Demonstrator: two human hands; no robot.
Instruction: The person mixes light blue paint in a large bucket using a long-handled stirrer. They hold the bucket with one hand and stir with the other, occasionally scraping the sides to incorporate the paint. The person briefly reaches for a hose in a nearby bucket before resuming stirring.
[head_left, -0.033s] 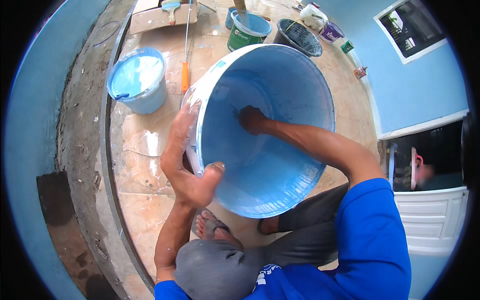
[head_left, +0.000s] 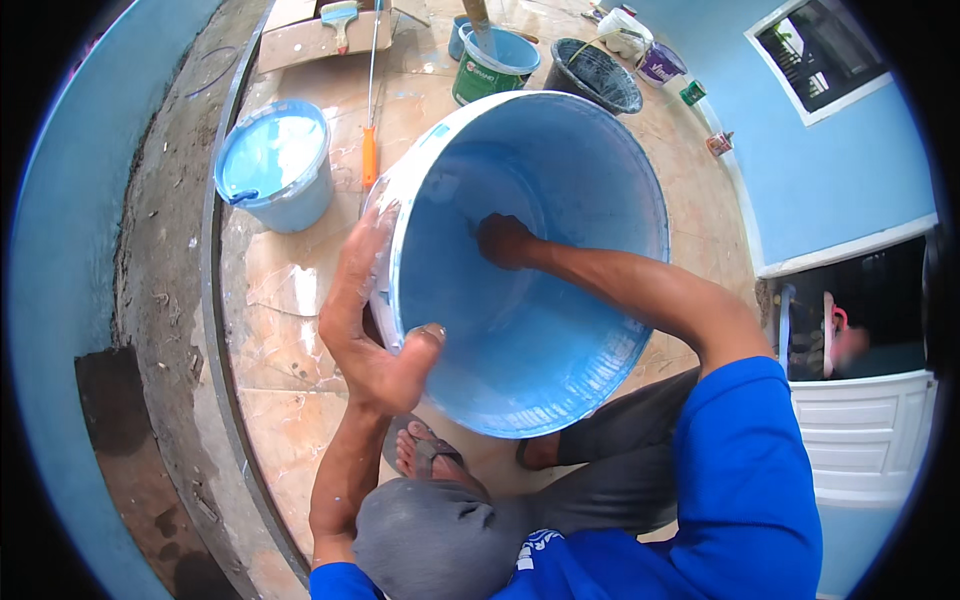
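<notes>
A large paint bucket leans on its side toward me, its inner wall coated in wet light-blue paint. My left hand grips its rim at the left, thumb over the lip and fingers along the outside, with paint smears on the skin. Deep inside reaches my right hand, its fingers closed close to the bucket's bottom. A small, blue-smeared bit shows at its fingertips, too blurred to name.
A pail of light-blue paint stands at the left by an orange-handled rod. Behind are a paintbrush on cardboard, a green bucket and a black bucket. A blue wall rises at the right.
</notes>
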